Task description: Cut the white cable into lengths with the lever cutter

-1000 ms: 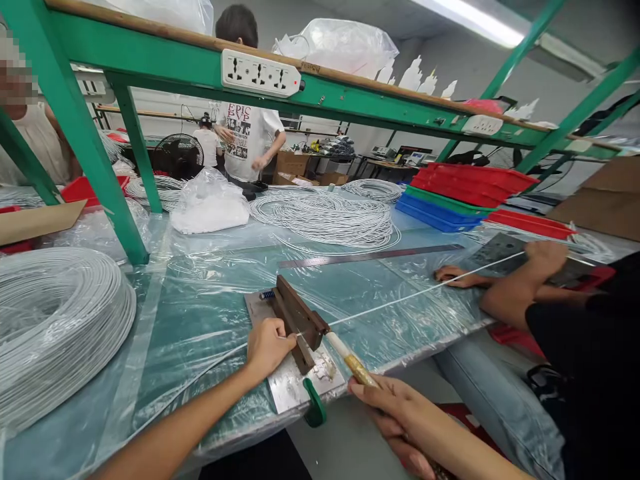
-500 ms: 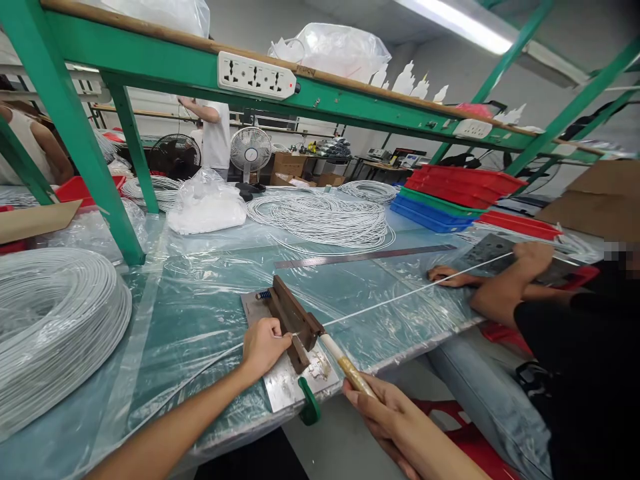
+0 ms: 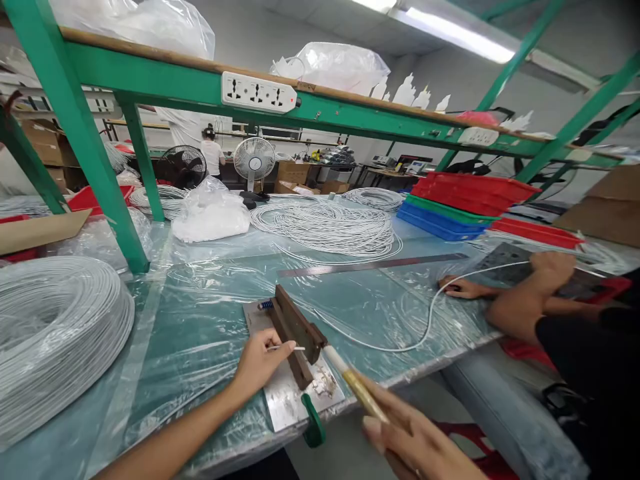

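My left hand pinches the cut end of a thin white cable just left of the brown lever cutter. The cutter is bolted to a metal plate at the table's near edge. My right hand wraps around the cutter's taped handle, below the table edge. A cut length of white cable lies slack on the plastic-covered table, running to a co-worker's hands at the right.
A big coil of white cable sits at the left, another spread coil at the middle back. A steel ruler, stacked red, green and blue trays, a white bag and green shelf posts surround the work spot.
The cable was taut from the cutter to the co-worker; now it lies slack and curved on the table. My left hand holds the free cut end. The person behind the table has left.
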Motion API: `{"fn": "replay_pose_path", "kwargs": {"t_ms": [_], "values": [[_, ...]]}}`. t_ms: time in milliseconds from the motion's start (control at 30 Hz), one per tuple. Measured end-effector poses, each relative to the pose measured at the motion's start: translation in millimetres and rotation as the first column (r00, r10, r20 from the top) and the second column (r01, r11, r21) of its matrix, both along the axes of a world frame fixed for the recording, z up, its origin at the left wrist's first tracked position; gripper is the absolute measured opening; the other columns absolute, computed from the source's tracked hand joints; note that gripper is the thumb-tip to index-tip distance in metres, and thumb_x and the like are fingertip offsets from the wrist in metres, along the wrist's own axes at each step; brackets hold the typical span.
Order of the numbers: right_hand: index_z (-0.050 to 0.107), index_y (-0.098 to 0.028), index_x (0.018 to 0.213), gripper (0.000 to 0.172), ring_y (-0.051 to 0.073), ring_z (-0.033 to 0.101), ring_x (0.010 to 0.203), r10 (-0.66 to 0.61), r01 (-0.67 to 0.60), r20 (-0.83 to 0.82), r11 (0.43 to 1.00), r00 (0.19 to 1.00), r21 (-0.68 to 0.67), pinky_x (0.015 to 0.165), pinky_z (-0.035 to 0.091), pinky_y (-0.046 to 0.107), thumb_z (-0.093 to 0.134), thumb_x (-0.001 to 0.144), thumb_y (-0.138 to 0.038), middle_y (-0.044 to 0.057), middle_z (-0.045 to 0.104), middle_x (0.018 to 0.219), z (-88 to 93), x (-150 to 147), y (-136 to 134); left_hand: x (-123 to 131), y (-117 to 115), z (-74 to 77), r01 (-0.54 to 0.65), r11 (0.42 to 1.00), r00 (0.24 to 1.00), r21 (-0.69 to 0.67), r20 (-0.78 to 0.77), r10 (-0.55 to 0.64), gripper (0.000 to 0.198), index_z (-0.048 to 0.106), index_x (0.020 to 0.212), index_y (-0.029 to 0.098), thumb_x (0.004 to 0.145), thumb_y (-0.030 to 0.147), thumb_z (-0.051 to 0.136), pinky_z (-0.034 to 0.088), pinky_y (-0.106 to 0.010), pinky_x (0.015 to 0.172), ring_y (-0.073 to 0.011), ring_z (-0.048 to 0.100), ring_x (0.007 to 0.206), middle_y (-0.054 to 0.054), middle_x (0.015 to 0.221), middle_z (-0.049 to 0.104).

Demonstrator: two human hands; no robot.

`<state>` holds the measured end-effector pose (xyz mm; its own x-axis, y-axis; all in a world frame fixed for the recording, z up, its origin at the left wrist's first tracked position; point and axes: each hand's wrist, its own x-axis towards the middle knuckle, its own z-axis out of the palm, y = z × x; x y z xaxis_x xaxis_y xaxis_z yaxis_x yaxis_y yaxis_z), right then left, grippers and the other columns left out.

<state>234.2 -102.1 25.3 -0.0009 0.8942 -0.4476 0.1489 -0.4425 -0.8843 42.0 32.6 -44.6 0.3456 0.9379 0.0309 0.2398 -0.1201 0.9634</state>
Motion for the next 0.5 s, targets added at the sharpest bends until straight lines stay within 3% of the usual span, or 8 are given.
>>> {"fn": "replay_pose_path", "kwargs": {"t_ms": [67, 167, 233, 367, 500], "values": [[0.034, -0.026, 0.142, 0.077, 0.007, 0.034, 0.038, -0.007, 0.009, -0.12, 1.0, 0.993, 0.016, 0.042, 0.034, 0.02, 0.062, 0.076, -0.054, 0.003, 0.06, 0.075, 39.8, 4.7, 14.3, -8.1, -9.1, 2.2, 0.056, 0.998, 0.996, -0.031, 0.075, -0.053, 0.045, 0.04, 0.062, 0.017, 0.075, 0.058, 0.053, 0.022, -0.022, 0.053, -0.01, 0.031, 0.056, 0.005, 0.058, 0.032], [0.054, -0.02, 0.127, 0.062, 0.012, 0.049, 0.051, -0.033, 0.055, -0.323, 0.997, 0.946, 0.061, 0.048, 0.042, 0.021, 0.049, 0.082, -0.062, 0.009, 0.062, 0.086, 88.5, 4.3, 51.6, -18.8, -26.8, 3.2, 0.134, 0.986, 0.977, -0.095, 0.178, -0.115, 0.045, 0.052, 0.069, 0.014, 0.074, 0.058, 0.061, 0.021, -0.023, 0.053, -0.0102, 0.03, 0.056, 0.004, 0.059, 0.036], [0.06, -0.015, 0.113, 0.065, 0.015, 0.054, 0.059, 0.0, 0.044, -0.419, 0.995, 0.908, 0.095, 0.054, 0.046, 0.021, 0.031, 0.088, -0.066, 0.01, 0.062, 0.081, 110.3, 0.5, 86.5, -21.9, -38.4, 4.0, 0.147, 0.983, 0.973, -0.11, 0.197, -0.124, 0.045, 0.057, 0.068, 0.012, 0.075, 0.057, 0.061, 0.023, -0.023, 0.054, -0.0111, 0.034, 0.059, 0.002, 0.06, 0.04], [0.05, -0.012, 0.122, 0.076, 0.018, 0.061, 0.071, 0.159, -0.046, -0.448, 0.966, 0.88, 0.253, 0.067, 0.051, 0.023, 0.018, 0.089, -0.072, 0.012, 0.065, 0.084, 129.7, -14.1, 170.1, -20.3, -54.8, 8.4, 0.141, 0.986, 0.978, -0.093, 0.167, -0.124, 0.054, 0.059, 0.065, 0.012, 0.079, 0.064, 0.052, 0.023, -0.024, 0.054, -0.0125, 0.036, 0.06, 0.0, 0.06, 0.04], [0.042, -0.013, 0.13, 0.074, 0.021, 0.064, 0.086, 0.176, -0.071, -0.256, 0.926, 0.95, 0.371, 0.075, 0.05, 0.026, 0.018, 0.09, -0.07, 0.015, 0.067, 0.098, 122.2, -37.9, 249.5, -19.1, -60.9, 11.7, 0.124, 0.989, 0.977, -0.082, 0.183, -0.108, 0.062, 0.063, 0.069, 0.013, 0.082, 0.07, 0.041, 0.021, -0.024, 0.053, -0.0112, 0.032, 0.055, 0.002, 0.054, 0.034]]}}
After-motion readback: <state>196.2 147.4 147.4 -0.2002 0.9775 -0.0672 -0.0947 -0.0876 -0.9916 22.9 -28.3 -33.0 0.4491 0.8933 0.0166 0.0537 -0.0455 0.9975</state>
